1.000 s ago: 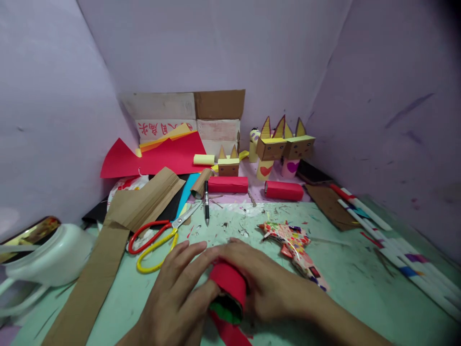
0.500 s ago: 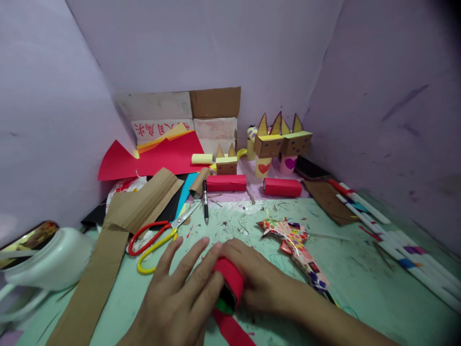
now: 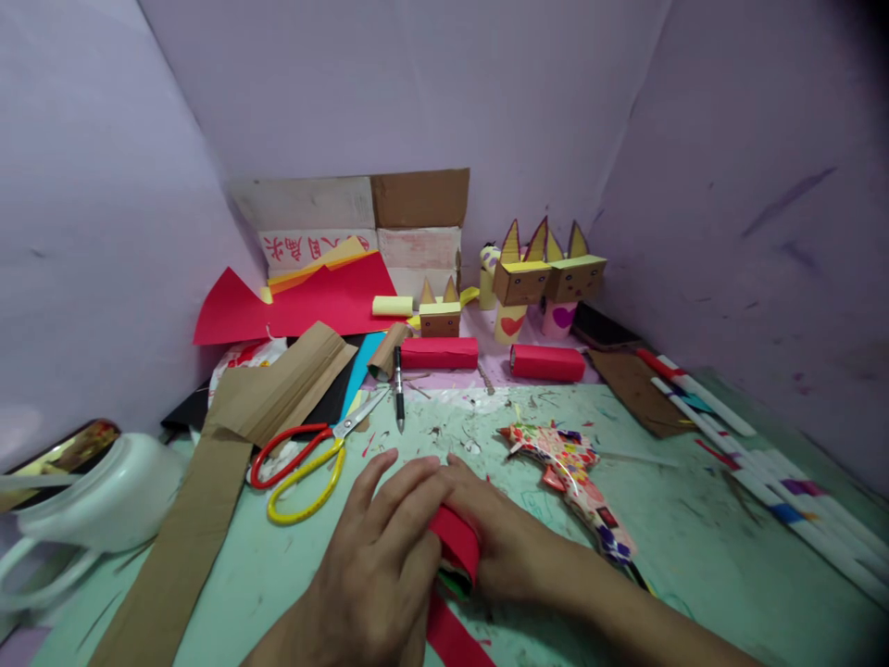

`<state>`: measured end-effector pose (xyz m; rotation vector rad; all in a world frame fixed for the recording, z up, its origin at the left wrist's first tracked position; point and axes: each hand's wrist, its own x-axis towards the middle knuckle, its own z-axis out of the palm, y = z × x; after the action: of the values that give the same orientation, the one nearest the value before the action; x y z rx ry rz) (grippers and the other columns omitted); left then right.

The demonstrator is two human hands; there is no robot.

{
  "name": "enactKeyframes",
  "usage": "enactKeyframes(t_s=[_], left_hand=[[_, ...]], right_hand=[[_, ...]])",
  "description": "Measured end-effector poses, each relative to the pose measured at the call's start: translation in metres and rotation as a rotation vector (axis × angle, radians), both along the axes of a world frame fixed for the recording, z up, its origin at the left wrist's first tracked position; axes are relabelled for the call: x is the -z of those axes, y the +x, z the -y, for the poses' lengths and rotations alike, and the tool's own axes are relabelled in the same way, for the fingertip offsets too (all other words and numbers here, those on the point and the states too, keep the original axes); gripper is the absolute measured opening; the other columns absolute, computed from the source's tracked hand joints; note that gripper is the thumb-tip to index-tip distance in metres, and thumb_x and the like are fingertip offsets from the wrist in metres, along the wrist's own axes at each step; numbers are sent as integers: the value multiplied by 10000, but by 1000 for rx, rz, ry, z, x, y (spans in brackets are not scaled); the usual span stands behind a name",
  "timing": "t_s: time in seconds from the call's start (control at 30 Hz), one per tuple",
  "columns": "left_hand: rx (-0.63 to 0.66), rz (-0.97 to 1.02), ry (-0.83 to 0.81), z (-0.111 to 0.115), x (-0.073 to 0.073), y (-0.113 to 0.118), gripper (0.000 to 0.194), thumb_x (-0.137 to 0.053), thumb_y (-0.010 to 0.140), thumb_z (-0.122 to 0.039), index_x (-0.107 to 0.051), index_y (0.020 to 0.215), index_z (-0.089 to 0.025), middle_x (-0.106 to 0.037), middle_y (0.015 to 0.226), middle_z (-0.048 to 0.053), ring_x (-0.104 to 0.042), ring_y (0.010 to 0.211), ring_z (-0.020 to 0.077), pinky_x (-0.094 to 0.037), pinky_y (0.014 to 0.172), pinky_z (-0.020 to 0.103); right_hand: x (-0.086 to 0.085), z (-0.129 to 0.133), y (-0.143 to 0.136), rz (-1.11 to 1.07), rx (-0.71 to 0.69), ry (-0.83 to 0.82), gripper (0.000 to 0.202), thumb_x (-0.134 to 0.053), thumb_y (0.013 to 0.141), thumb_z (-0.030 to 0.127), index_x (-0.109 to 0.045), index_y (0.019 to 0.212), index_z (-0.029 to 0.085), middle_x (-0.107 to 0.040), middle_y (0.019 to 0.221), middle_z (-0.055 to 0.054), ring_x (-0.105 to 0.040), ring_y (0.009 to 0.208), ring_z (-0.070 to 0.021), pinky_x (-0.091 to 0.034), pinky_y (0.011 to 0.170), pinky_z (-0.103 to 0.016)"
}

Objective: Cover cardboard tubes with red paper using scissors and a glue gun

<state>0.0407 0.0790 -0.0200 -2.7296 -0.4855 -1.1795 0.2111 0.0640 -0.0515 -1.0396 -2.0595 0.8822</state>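
Observation:
Between my two hands, low at the centre of the head view, is a cardboard tube covered in red paper (image 3: 458, 547). Its near end shows a dark opening with green at the lower edge. My left hand (image 3: 379, 556) presses along the tube's left side, fingers close together. Around the far and right side curls my right hand (image 3: 510, 537), its fingertips partly hidden. A red paper strip (image 3: 458, 635) lies below the tube; whether it is joined to it I cannot tell. Scissors (image 3: 326, 454) with red and yellow handles lie open beyond my left hand.
A patterned glue gun (image 3: 569, 477) lies right of my hands. Behind are a pen (image 3: 398, 394), two red tubes (image 3: 439, 353) and cat-eared cardboard figures (image 3: 520, 283). Markers (image 3: 750, 463) lie at right. Cardboard (image 3: 187, 519) and a white pot (image 3: 111, 505) are at left.
Both hands and the red tube have shifted slightly right in view. My left fingers have drawn closer together and bent more over the tube.

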Motion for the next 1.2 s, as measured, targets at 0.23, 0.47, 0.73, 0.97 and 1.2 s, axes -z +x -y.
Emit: enactKeyframes(t_s=[0.23, 0.47, 0.73, 0.97, 1.2], left_hand=[[-33, 111, 42, 0, -3, 5, 251, -478, 693, 34, -636, 798, -130, -642, 1044, 103, -518, 1100, 239, -326, 1071, 459], [-43, 130, 54, -5, 0, 8, 255, -490, 708, 30, -632, 838, -137, -649, 938, 72, -506, 1059, 214, -323, 1072, 445], [-61, 139, 78, 1, 2, 7, 306, -421, 697, 26, -648, 841, -121, -653, 920, 91, -522, 1065, 234, -315, 1081, 455], [-101, 153, 93, -4, 3, 5, 270, -445, 723, 21, -621, 816, -160, -634, 891, 65, -536, 1018, 219, -331, 1067, 467], [-126, 168, 90, -5, 1, 5, 245, -467, 706, 25, -602, 780, -166, -618, 892, 53, -523, 1004, 215, -336, 1055, 481]], right_hand=[[4, -3, 4, -111, 15, -21, 320, -647, 679, 172, -579, 991, 178, -669, 997, -72, -627, 930, -235, -304, 1051, -506], [-4, -4, 3, -180, 76, -103, 246, -618, 696, 179, -590, 941, 176, -675, 905, -50, -618, 820, -204, -412, 958, -455], [-3, -7, 0, -130, 67, -70, 210, -596, 687, 170, -557, 890, 209, -675, 852, -12, -651, 810, -202, -219, 1099, -543], [-22, 20, 21, 115, 211, 84, 593, -606, 707, 118, -444, 1271, 208, -575, 1281, -153, -560, 1160, -307, -466, 940, -491], [-31, 74, 33, 367, 369, -139, 74, -563, 865, 340, -605, 863, 279, -700, 713, -3, -655, 563, -189, -487, 484, -284]])
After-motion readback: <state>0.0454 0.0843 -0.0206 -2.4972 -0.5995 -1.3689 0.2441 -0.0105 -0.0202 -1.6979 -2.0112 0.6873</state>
